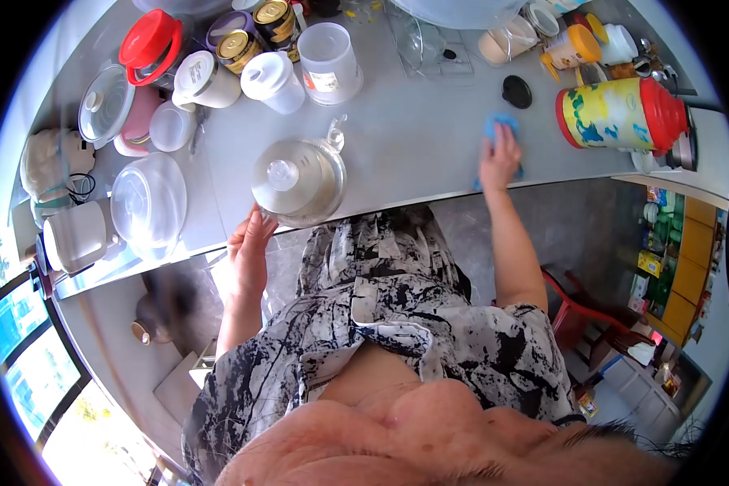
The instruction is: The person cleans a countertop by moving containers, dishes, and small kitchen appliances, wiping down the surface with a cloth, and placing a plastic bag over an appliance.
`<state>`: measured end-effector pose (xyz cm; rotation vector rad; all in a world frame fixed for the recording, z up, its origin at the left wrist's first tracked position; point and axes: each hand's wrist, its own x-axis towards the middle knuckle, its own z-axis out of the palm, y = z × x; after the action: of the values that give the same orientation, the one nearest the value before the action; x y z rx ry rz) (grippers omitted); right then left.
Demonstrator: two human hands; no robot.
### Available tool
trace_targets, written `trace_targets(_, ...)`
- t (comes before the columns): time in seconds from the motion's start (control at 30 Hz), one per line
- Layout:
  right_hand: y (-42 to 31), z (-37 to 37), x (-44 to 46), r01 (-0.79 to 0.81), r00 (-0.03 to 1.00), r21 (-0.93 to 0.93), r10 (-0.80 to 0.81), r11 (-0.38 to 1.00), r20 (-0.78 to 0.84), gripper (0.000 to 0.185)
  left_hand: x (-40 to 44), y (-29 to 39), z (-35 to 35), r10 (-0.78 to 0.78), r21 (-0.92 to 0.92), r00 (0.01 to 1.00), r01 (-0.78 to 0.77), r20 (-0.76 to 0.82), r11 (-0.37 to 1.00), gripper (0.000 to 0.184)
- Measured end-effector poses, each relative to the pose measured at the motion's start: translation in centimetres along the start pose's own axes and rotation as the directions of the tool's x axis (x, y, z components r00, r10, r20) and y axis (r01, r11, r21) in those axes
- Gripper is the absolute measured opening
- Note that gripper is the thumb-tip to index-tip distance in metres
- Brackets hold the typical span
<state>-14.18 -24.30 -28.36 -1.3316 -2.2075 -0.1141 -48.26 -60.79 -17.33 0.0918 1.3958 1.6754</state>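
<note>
A clear glass teapot (330,188) with a knobbed lid (283,176) stands near the counter's front edge, its spout pointing away from me. My left hand (251,240) is closed at the teapot's near side, fingers pinched where its handle appears to be; the grip is partly hidden. Farther right, my right hand (501,162) presses a blue cloth (502,123) against the grey countertop (421,146). Its fingers are over the cloth, which shows beyond the fingertips and beside the palm.
A black round lid (517,91) lies just beyond the cloth. To the right, a red-capped yellow jug (616,113) lies on its side. Plastic cups, including a clear one (330,65), crowd the back left. A clear plastic container (148,206) sits at left.
</note>
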Motion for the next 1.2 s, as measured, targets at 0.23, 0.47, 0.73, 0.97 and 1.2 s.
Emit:
trace_targets(0.23, -24.8, -0.8, -6.4, 0.293, 0.819, 0.603, -0.52, 0.742, 0.242, 0.048, -0.1, 3.6, 1.2, 0.1, 0.039, 0.995, -0.101, 0.011, 0.994, 0.017)
trace_targets(0.47, -26.5, 2.1, -9.2, -0.405, 0.586, 0.859, -0.632, 0.314, 0.507, 0.043, 1.2, 2.8, 5.8, 0.071, 0.027, 0.992, -0.074, 0.1, 0.997, 0.018)
trace_targets(0.73, -26.2, 1.5, -6.3, 0.088, 0.86, 0.809, -0.454, 0.581, 0.233, 0.034, 2.4, 1.1, 11.5, 0.055, 0.121, 0.966, -0.088, 0.253, 0.989, 0.029)
trace_targets(0.97, -29.7, 5.0, -10.2, 0.678, 0.654, 0.217, -0.711, 0.702, 0.258, 0.065, 7.0, -4.7, 14.0, 0.019, 0.309, 0.979, -0.083, 0.204, 0.947, 0.041)
trace_targets(1.2, -32.5, 3.4, -8.1, 0.533, 0.635, 0.649, -0.763, 0.542, 0.116, 0.069, 7.8, -2.1, 15.6, -0.102, 0.311, 0.915, -0.027, 0.389, 0.95, 0.045)
